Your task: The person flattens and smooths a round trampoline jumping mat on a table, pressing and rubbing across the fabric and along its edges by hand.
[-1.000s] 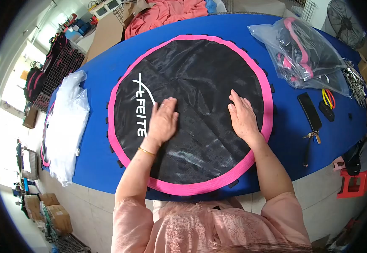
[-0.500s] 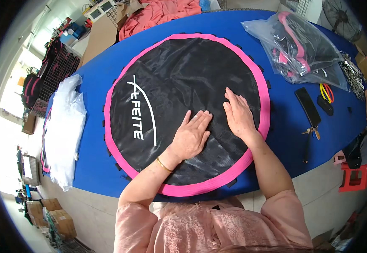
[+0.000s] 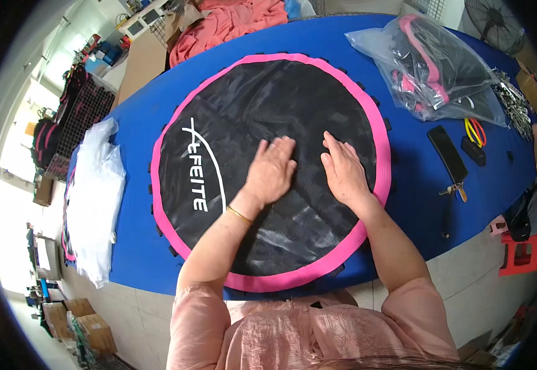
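- Left hand (image 3: 271,171) open, fingers extended, palm down on the round black mat (image 3: 308,188); a gold bangle (image 3: 239,215) circles that wrist.
- Right hand (image 3: 346,172) also open, fingers together, tilted partly onto its edge over the mat's right part, near the pink border (image 3: 382,148).
- The mat lies spread across the middle of the blue tabletop (image 3: 413,209), lightly creased; white lettering (image 3: 199,182) runs down its left part.
- Right of the mat: a clear plastic bag (image 3: 460,80) holding pink and black material; nearer the person, a black phone (image 3: 447,154) beside keys (image 3: 457,190).
- At left, white plastic sheeting (image 3: 99,203) hangs over the tabletop's edge.
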Tool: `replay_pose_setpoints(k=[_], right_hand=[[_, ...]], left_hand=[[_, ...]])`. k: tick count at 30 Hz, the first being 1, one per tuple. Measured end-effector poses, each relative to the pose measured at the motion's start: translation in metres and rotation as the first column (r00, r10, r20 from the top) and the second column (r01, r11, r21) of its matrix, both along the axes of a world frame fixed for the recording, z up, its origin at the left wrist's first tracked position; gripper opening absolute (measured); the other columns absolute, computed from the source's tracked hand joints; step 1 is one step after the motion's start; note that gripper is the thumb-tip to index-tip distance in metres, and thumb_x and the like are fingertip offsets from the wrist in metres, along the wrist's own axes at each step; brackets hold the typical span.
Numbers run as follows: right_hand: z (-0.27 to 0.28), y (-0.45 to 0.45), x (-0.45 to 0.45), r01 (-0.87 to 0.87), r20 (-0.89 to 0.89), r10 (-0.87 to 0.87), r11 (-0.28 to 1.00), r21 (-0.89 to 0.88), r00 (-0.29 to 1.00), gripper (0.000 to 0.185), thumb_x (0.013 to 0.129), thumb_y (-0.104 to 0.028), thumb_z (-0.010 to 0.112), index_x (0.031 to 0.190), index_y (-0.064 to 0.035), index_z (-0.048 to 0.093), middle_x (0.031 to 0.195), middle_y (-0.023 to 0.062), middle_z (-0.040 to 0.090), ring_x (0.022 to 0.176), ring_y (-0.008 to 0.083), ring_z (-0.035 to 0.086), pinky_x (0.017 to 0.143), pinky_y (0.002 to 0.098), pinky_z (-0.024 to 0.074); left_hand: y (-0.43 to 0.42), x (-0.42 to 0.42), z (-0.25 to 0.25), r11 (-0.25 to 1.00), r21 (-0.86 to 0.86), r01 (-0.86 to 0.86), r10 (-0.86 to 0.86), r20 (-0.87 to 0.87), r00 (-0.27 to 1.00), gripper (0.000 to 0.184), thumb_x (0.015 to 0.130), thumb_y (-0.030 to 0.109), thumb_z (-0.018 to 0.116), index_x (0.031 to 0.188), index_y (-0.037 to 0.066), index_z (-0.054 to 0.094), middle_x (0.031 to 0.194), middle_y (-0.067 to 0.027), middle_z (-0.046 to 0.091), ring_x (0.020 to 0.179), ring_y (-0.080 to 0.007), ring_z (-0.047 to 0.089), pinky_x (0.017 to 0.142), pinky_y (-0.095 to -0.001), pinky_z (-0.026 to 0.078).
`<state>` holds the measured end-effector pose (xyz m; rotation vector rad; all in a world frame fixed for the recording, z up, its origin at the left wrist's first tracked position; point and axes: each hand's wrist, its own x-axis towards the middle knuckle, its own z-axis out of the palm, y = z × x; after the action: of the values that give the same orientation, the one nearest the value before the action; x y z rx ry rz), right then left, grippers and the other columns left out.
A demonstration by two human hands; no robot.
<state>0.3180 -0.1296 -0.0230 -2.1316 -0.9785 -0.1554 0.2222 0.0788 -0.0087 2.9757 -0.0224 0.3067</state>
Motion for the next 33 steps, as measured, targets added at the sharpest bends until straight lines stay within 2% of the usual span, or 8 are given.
replay_pose_setpoints(k=[7,11,17,21,26,28,29,33], right_hand=[[0.001,-0.001,0.001,-0.010,0.029,0.010,1.000,0.019,1.000,0.049,0.111,-0.025,0.047,0.154,-0.0001,0.045,0.139,0.0218,0.063,0.133,0.0393,0.058,0.118,0.0531,0.0388],[-0.003,-0.001,0.002,-0.005,0.014,0.005,1.000,0.025,1.000,0.050,0.111,-0.025,0.047,0.155,0.0000,0.044,0.141,0.0230,0.062,0.134,0.0400,0.057,0.119,0.0530,0.0376],[0.000,0.000,0.000,0.011,-0.012,-0.011,1.000,0.005,1.000,0.050,0.111,-0.024,0.046,0.156,-0.0003,0.043,0.143,0.0244,0.060,0.135,0.0403,0.056,0.121,0.0524,0.0357],[0.001,0.001,-0.001,0.008,-0.008,-0.008,1.000,-0.013,1.000,0.051,0.112,-0.025,0.045,0.156,0.0000,0.043,0.143,0.0245,0.060,0.135,0.0404,0.056,0.121,0.0521,0.0355],[-0.001,0.000,0.001,0.005,0.013,-0.005,1.000,-0.020,1.000,0.051,0.112,-0.026,0.044,0.155,0.0004,0.043,0.143,0.0241,0.060,0.134,0.0401,0.057,0.121,0.0521,0.0363],[-0.004,-0.001,0.002,0.002,0.039,-0.002,1.000,0.012,0.999,0.051,0.113,-0.027,0.044,0.155,0.0004,0.043,0.142,0.0239,0.061,0.133,0.0401,0.058,0.119,0.0526,0.0377],[-0.004,0.000,0.002,0.001,0.038,-0.002,1.000,0.011,0.999,0.051,0.113,-0.027,0.044,0.155,0.0004,0.043,0.142,0.0239,0.061,0.133,0.0401,0.058,0.119,0.0526,0.0377],[-0.006,-0.001,0.003,0.004,0.043,-0.005,1.000,0.023,0.999,0.051,0.113,-0.027,0.045,0.155,0.0000,0.043,0.140,0.0239,0.062,0.131,0.0403,0.059,0.118,0.0531,0.0388]], left_hand=[[-0.045,0.033,-0.001,0.979,-0.145,0.144,-0.135,0.067,0.989,0.053,0.104,0.025,0.053,0.151,0.000,0.049,0.155,-0.0200,0.053,0.149,-0.0336,0.045,0.125,-0.0562,0.030],[-0.004,0.052,-0.015,0.998,-0.056,-0.002,0.011,0.157,0.987,0.050,0.105,0.026,0.051,0.148,0.002,0.052,0.151,-0.0182,0.058,0.145,-0.0320,0.050,0.123,-0.0568,0.031],[0.119,0.023,-0.018,0.923,0.031,-0.383,0.383,0.010,0.924,0.053,0.106,0.029,0.049,0.154,0.005,0.046,0.156,-0.0162,0.054,0.146,-0.0311,0.049,0.125,-0.0571,0.029],[0.137,0.000,-0.014,0.899,0.026,-0.438,0.438,-0.018,0.899,0.050,0.106,0.028,0.049,0.150,0.004,0.049,0.154,-0.0172,0.055,0.146,-0.0338,0.049,0.125,-0.0573,0.029],[0.039,-0.003,-0.006,0.994,-0.043,-0.101,0.106,0.128,0.986,0.045,0.101,0.022,0.056,0.141,0.002,0.056,0.144,-0.0198,0.061,0.139,-0.0346,0.054,0.122,-0.0541,0.034],[-0.002,-0.011,0.000,0.993,-0.112,0.039,-0.026,0.111,0.994,0.050,0.101,0.023,0.059,0.146,0.001,0.054,0.147,-0.0196,0.060,0.142,-0.0341,0.053,0.124,-0.0531,0.033],[-0.014,-0.017,-0.002,0.995,-0.035,0.095,-0.093,0.068,0.993,0.052,0.102,0.023,0.059,0.148,0.000,0.052,0.151,-0.0192,0.058,0.144,-0.0334,0.052,0.125,-0.0525,0.031],[-0.022,-0.029,-0.001,0.983,-0.073,0.168,-0.163,0.073,0.984,0.052,0.103,0.023,0.056,0.150,0.000,0.050,0.152,-0.0184,0.057,0.145,-0.0329,0.051,0.125,-0.0535,0.030]])
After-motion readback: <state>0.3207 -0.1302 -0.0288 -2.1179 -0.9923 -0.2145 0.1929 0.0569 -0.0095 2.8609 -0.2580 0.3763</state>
